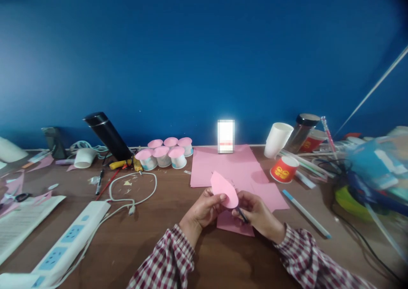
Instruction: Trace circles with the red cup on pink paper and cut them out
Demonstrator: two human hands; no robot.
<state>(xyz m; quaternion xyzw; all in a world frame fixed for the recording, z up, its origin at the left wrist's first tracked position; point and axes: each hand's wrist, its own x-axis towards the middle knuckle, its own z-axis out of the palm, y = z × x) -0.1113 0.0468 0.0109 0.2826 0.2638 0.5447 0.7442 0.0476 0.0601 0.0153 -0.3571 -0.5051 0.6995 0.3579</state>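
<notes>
Near the middle of the desk my left hand [205,206] pinches a piece of pink paper [223,189] with its thumb on top. The piece has a rounded lower right edge and a pointed upper end. My right hand [255,212] is closed around small dark-handled scissors [242,215] at the paper's right edge; the blades are mostly hidden behind the paper. Beneath both hands lie pink paper sheets [219,168], with smaller pink pieces overlapping toward me.
Several pink-topped paper cups [161,156] stand at the back left, near a tilted black flask [110,136]. A white power strip [68,238] and cable lie left. On the right are a red cup [284,169], white cups [278,140] and a blue-ended stick [306,214].
</notes>
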